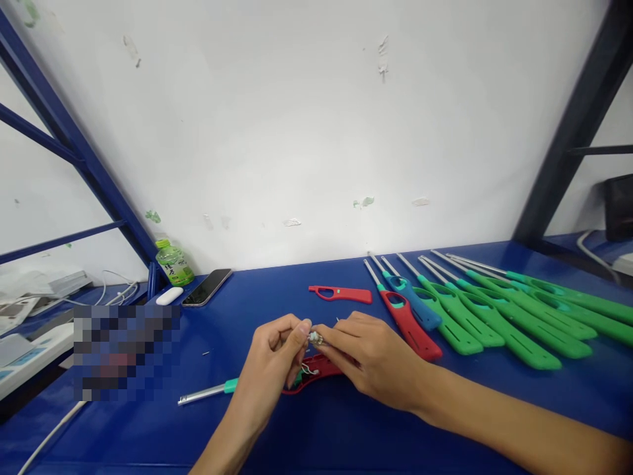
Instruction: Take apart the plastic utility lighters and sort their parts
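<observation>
Left hand [277,353], right hand [363,349]: I pinch small metallic part [315,338] over red casing [324,367], toward bench [395,429] front edge.

Station background: white wall behind a blue table, metal frame at either end.
Table [356,435]: glossy top, soft sheen, back edge along the wall [316,112]. Wall above the table: plain white, marked by peeled patches [363,202], some with green flecks, and scuffs [383,56] higher up. Left of the table: blue frame post [93,178] with crossbars [39,135], slanting in view. Right of the table: darker post [568,132], one crossbar [601,150]; another blue surface [558,242] beyond. Light: pale, diffuse, wall greyer toward its upper corners.
</observation>
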